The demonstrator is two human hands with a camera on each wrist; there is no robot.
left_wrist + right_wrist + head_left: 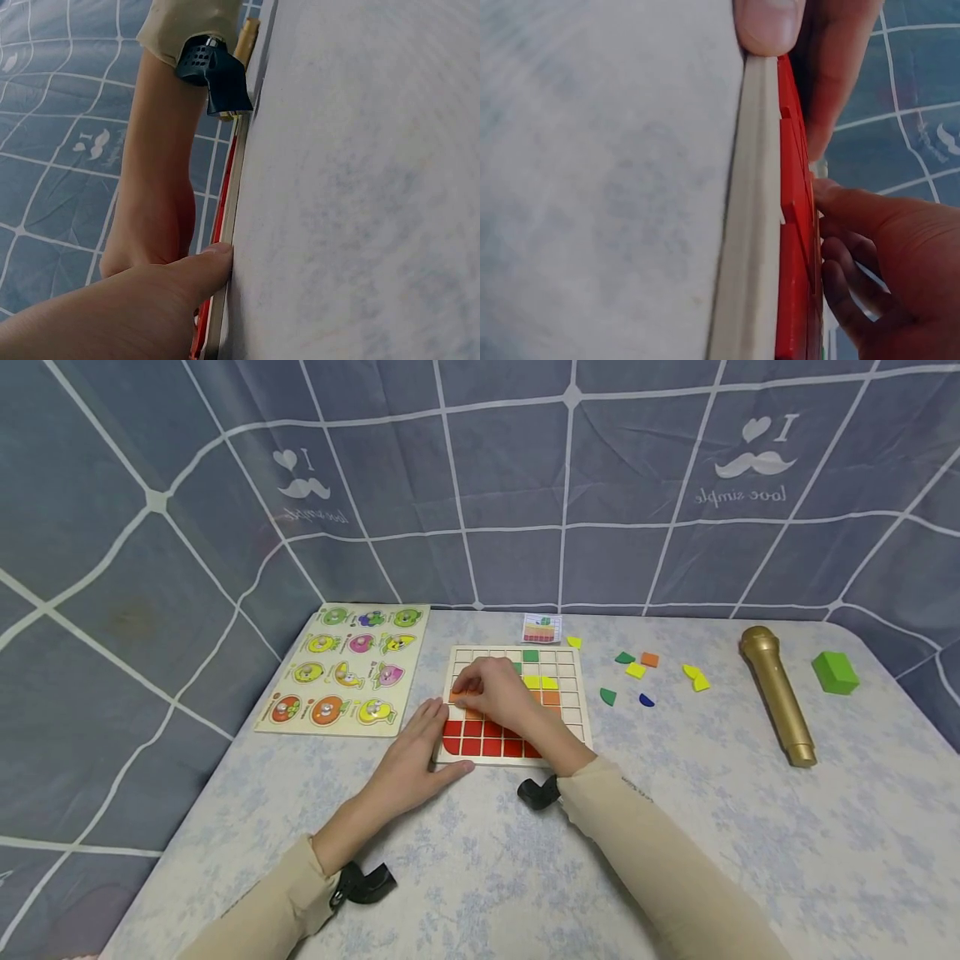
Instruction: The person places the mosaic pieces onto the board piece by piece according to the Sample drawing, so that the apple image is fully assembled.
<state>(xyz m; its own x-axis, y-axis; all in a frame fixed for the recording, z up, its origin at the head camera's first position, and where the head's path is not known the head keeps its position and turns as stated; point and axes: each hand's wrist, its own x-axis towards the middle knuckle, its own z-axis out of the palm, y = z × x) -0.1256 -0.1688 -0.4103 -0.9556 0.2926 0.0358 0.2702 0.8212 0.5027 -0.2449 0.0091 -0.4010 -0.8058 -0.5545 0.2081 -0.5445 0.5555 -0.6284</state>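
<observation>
We see the pale wooden grid board toward the white floral table's far edge. The left hand brackets its near-left corner, thumb spread from fingers, probably against sliding; the right hand bends over flat orange tiles, perhaps pinching 1; we cannot tell.

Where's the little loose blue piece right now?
In the head view, the blue piece lies on the table right of the grid board, with a green piece to its left.
</observation>
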